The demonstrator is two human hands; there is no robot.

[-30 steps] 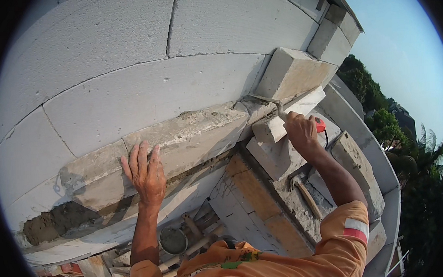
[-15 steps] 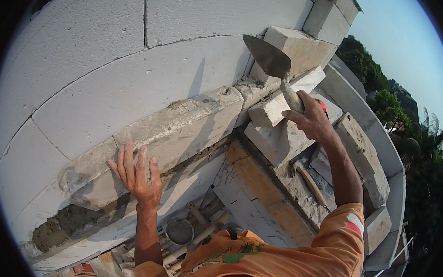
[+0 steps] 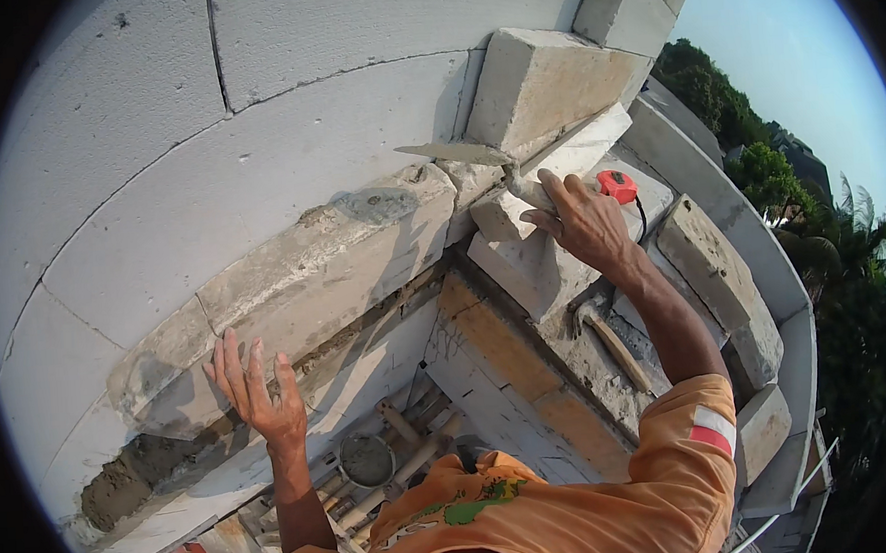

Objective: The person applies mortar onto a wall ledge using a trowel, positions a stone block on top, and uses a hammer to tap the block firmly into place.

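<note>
My right hand point(image 3: 588, 221) is closed round the handle of a trowel point(image 3: 457, 154). The trowel's blade shows nearly edge-on, above the far end of a long grey-white block row point(image 3: 332, 252) set against the wall. My left hand point(image 3: 264, 396) is raised with spread fingers at the front face of this row; whether it touches the block I cannot tell. A dark wet patch of mortar point(image 3: 374, 206) lies on top of the row. More mortar point(image 3: 138, 478) fills the ledge at the near left.
A red tape measure point(image 3: 617, 185) lies on blocks just beyond my right hand. A wooden-handled hammer point(image 3: 615, 350) rests on the rough ledge to the right. Loose blocks point(image 3: 719, 282) are stacked there. Below stands a bucket point(image 3: 367, 461) among wooden poles. The white block wall point(image 3: 258, 186) rises behind.
The trowel has come down and its blade has turned from broad-side to nearly edge-on. My left hand has shifted slightly down the picture. The view has moved a little, uncovering the tape measure.
</note>
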